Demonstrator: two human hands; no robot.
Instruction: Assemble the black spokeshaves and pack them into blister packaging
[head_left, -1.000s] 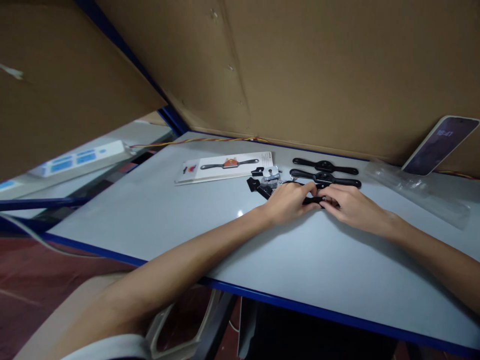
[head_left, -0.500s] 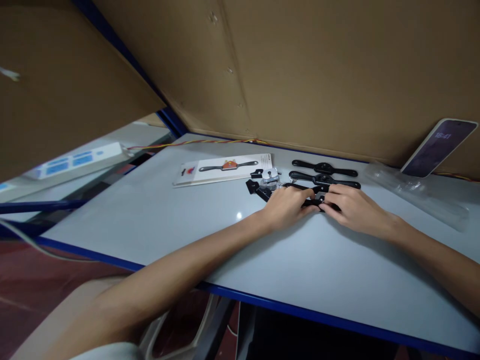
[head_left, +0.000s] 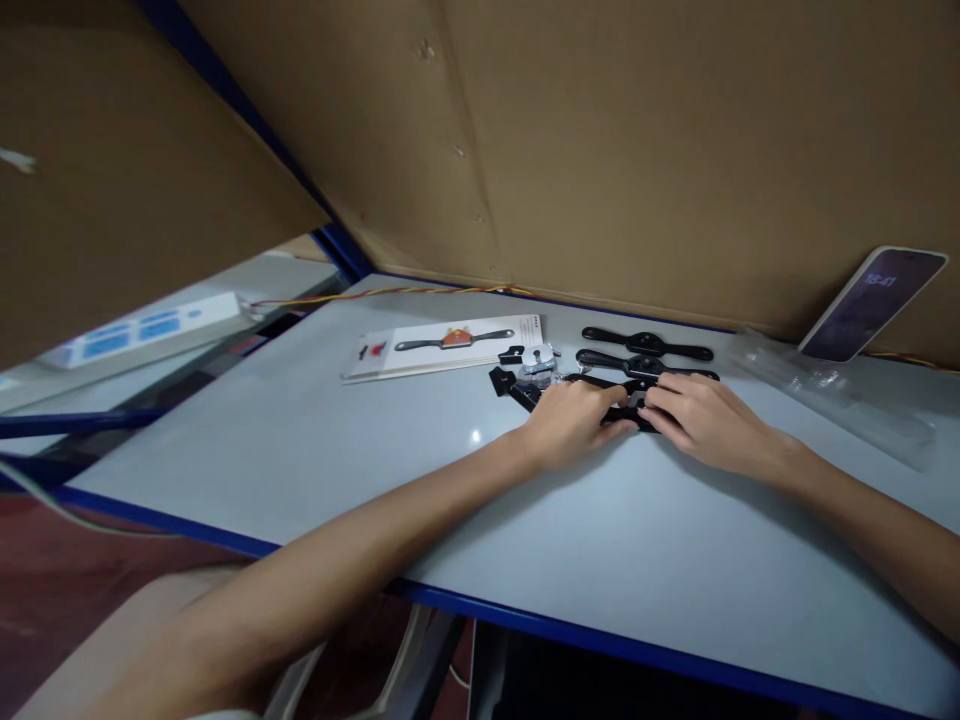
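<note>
Both my hands are on a black spokeshave (head_left: 636, 416) lying low over the table. My left hand (head_left: 568, 424) has its fingers closed around the left handle. With bent fingers and thumb, my right hand (head_left: 709, 422) grips the middle and right part; any small piece under those fingertips is hidden. Just behind, another black spokeshave (head_left: 592, 380) is partly covered by my hands. Farther back, a spokeshave (head_left: 646, 366) and a further spokeshave (head_left: 647, 344) lie side by side. Left of my left hand are silver metal parts (head_left: 538, 360) and black flat pieces (head_left: 502, 381).
Printed packaging cards (head_left: 450, 342) lie at the back left. On the right is a clear plastic sleeve (head_left: 847, 405), with a phone (head_left: 874, 305) propped behind it. A cardboard wall (head_left: 637, 150) closes the back. A power strip (head_left: 150, 328) sits beyond the table's left side.
The view has shifted slightly. My fingers have moved a little on the spokeshave, which both hands still hold. The other things lie where they were.
</note>
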